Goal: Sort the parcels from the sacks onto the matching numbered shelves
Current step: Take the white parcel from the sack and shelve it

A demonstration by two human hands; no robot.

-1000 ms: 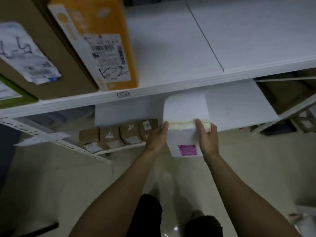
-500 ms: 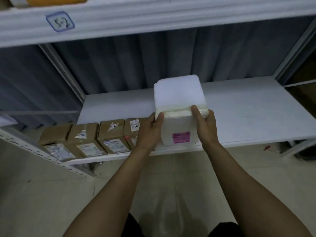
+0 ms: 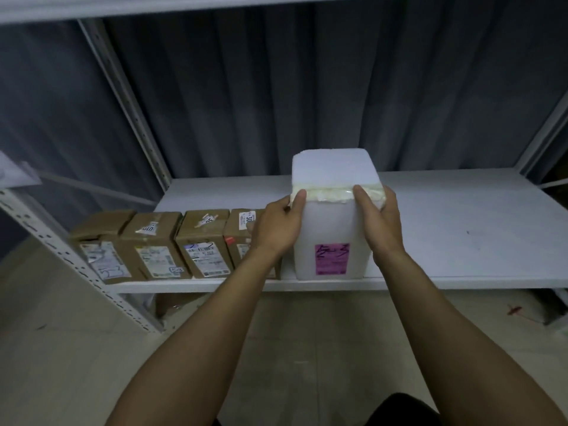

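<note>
A white foam parcel (image 3: 330, 226) with a band of yellowish tape and a pink label stands upright at the front edge of the low white shelf (image 3: 461, 235). My left hand (image 3: 276, 229) grips its left side, thumb on the front near the tape. My right hand (image 3: 379, 219) grips its right side the same way. The pink label faces me with handwritten marks on it.
A row of several brown cardboard parcels (image 3: 153, 244) stands on the shelf just left of the foam parcel. A perforated metal upright (image 3: 76, 262) slants at the left. A dark curtain (image 3: 276, 87) hangs behind. Another shelf board (image 3: 184, 4) runs overhead.
The view dropped from the upper shelf to the low one. Both hands brought the foam parcel down onto the shelf's front edge beside the brown parcels, still holding it.
</note>
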